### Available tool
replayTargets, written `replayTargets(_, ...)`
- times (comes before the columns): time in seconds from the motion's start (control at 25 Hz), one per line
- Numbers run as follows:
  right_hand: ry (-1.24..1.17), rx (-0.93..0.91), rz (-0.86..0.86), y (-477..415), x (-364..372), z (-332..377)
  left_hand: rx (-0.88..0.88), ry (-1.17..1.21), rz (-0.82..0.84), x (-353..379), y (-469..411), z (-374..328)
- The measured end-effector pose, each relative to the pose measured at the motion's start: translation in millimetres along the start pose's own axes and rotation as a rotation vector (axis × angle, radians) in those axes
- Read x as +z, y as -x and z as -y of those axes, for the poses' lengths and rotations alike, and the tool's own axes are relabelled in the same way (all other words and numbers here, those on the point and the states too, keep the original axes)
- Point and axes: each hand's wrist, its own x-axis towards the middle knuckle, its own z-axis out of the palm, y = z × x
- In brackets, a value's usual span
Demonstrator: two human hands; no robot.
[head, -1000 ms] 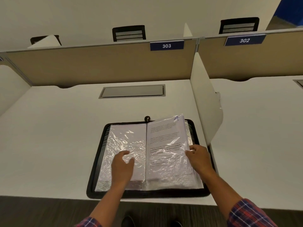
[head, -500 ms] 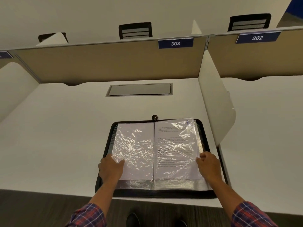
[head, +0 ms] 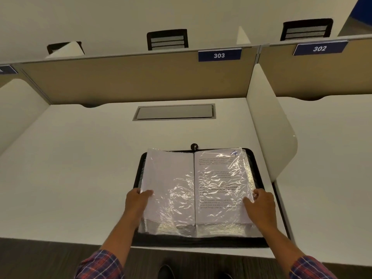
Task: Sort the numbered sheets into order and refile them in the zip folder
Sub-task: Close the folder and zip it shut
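A black zip folder [head: 259,174] lies open on the white desk [head: 80,168], its zip pull [head: 194,147] at the far end of the spine. Crinkled clear plastic sleeves fill both halves. The left sleeve [head: 171,178] shows a blank white sheet. In the right sleeve [head: 219,184] is a printed sheet with a blue handwritten "4" [head: 234,153] in its far right corner. My left hand [head: 136,204] grips the left sleeve's outer edge, thumb on top. My right hand [head: 261,206] holds the right sleeve's outer edge, thumb lying on the page.
A white divider panel [head: 269,127] stands just right of the folder, another [head: 18,109] at the far left. A grey cable hatch [head: 174,112] is set in the desk beyond the folder. A tan partition [head: 130,79] labelled 303 closes the back. The desk's front edge runs under the folder.
My left hand slid from the middle of the left sleeve out to its left edge. The raised right sleeve has settled flat, my right hand still at its edge.
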Motion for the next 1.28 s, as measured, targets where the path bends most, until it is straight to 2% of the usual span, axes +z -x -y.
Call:
replayTargets(0.2,0.148,-0.011,0.003,9.1,0.1,8.9,0.084,0.254,0.103,9.3,38.8,-34.5)
replayTargets(0.32,0.215,-0.124,-0.063,20.0,-0.8,25.6,0.114,0.339,0.224,28.2,67.4,-53.9)
replayTargets(0.4,0.035,-0.197,0.004,27.8,-3.4,45.1,0.121,0.355,0.266,43.2,79.6,-63.7)
replayTargets(0.48,-0.160,-0.213,0.144,35.4,-7.5,69.5,0.141,0.361,0.286,57.7,91.2,-69.0)
replayTargets(0.72,-0.419,-0.190,0.416,55.0,-7.6,120.3,0.295,0.292,0.399,98.5,129.6,-68.6)
replayTargets(0.88,-0.254,-0.269,0.311,50.7,-6.0,120.8,0.342,0.237,0.576,120.4,142.5,-53.6)
replayTargets(0.96,-0.208,-0.244,0.264,43.7,-10.1,113.9,0.347,0.205,0.638,127.8,142.6,-44.6)
replayTargets(1.12,-0.129,-0.179,0.213,29.0,-22.8,94.4,0.371,0.113,0.596,134.8,132.3,-28.6)
replayTargets(1.28,-0.130,-0.086,0.172,13.8,-30.3,64.8,0.398,-0.103,0.363,122.3,99.1,-4.3)
